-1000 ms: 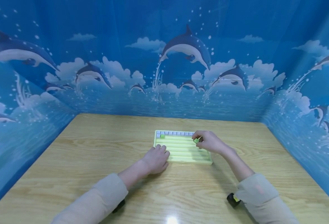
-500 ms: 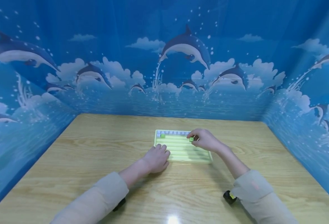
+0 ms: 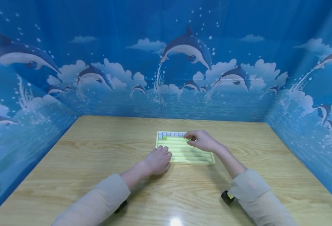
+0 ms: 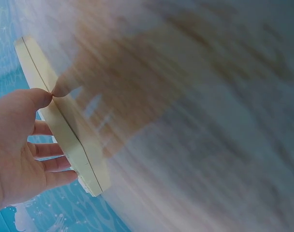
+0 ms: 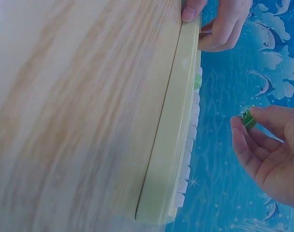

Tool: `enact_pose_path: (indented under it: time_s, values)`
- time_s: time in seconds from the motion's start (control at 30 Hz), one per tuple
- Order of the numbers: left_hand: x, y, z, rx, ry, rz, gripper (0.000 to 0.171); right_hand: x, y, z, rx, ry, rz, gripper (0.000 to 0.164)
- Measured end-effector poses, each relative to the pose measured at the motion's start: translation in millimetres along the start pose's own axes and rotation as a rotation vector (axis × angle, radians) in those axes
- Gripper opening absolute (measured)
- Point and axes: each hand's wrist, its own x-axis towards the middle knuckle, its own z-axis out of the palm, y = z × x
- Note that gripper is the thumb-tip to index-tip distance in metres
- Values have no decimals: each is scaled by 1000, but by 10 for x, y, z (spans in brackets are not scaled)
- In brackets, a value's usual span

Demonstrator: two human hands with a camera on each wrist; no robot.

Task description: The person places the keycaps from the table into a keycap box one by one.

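Observation:
A pale green ridged tray (image 3: 190, 153) lies on the table, with a row of whitish keycaps (image 3: 172, 134) along its far edge. One green keycap (image 3: 164, 137) sits in the second row, beside a whitish one at the left end. My left hand (image 3: 158, 160) holds the tray's near left corner; in the left wrist view its thumb (image 4: 40, 98) presses the front edge while the fingers reach over the top. Between thumb and fingertips, my right hand (image 3: 204, 140) pinches a small green keycap (image 5: 248, 118), held above the tray's upper rows. Its fingers partly hide the right end of the far row.
The wooden table (image 3: 103, 138) spreads around the tray on all sides. A blue curtain (image 3: 120, 100) printed with dolphins encloses the back and both sides. A dark wrist device (image 3: 227, 197) shows under the right sleeve.
My right hand has moved left over the tray with the green keycap, uncovering less of the far row's right part. The left hand stays at the tray's corner.

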Motion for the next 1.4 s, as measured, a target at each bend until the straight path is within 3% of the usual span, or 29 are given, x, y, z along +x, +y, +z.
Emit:
enact_pose_path:
  time_s: [0.33,0.63,0.83,0.97,1.23,1.4]
  values:
    - [6,-6,17,-7,4,-3,30,90,-70,28,27,-21,38,27]
    - [10,11,3,-7,-2,-6,30,151,-115,78,11,-3,13,27]
    - [9,7,5,-11,5,-10,30,197,-138,104,63,-22,46,29]
    - [6,6,3,-20,-2,-12,31,231,-140,112,30,-31,49,28]
    - [-2,3,-16,-18,2,-2,30,398,-156,139,-140,11,21,21]
    - [-1,9,-18,-18,-4,-1,31,524,-166,182,-160,-2,34,23]
